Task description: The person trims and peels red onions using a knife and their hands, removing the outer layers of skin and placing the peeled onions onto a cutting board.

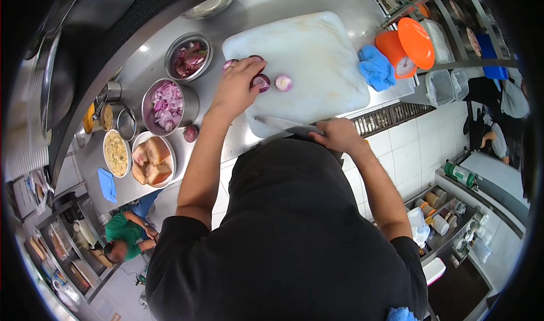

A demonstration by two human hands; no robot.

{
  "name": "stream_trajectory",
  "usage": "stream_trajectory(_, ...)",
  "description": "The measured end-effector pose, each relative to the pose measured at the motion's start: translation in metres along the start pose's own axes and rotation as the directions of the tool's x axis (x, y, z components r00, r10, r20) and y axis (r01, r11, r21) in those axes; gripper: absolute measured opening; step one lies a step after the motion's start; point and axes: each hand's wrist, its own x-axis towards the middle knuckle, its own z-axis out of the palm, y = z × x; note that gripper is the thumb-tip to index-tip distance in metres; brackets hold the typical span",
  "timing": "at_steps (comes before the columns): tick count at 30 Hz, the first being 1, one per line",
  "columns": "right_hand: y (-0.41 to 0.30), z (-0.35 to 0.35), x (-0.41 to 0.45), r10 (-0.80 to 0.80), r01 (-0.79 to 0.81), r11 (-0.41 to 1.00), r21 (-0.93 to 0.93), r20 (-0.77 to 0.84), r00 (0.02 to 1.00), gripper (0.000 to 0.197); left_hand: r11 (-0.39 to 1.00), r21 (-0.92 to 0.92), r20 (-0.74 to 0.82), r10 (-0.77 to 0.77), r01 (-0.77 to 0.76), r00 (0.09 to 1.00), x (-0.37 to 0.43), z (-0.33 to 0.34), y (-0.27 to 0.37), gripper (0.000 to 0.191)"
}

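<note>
A white cutting board (314,66) lies on the steel counter. My left hand (240,83) rests over red onion pieces (260,83) at the board's left side, its fingers spread and partly hiding them. Just right of these, apart from my fingers, a peeled onion piece (283,83) shows its pale middle. My right hand (338,134) grips a kitchen knife (282,123) by the handle, the blade pointing left over the board's near edge. A metal pot (190,104) of sliced red onion stands left of my left forearm, with a whole red onion (190,133) beside it.
A metal bowl of onion scraps (189,59), a dish of meat chunks (153,159) and a dish of yellowish food (116,153) stand left. At right are a blue cloth (377,68) and an orange kitchen scale (391,51). A person in green (123,231) is at lower left.
</note>
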Motion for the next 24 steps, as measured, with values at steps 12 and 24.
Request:
stream_trajectory(12,0.013,-0.028,0.003,-0.14,0.142,0.989,-0.035,0.058,0.988,0.049,0.953,-0.159,-0.042,-0.268,0.258,0.963,-0.06,-0.027,-0.016,0.05)
stream_trajectory(24,0.058,-0.031,-0.18,0.554,-0.469,0.828,0.308,-0.318,0.769,0.04,0.947,-0.177,0.012,-0.272,0.27,0.962,-0.037,-0.033,-0.003,0.048)
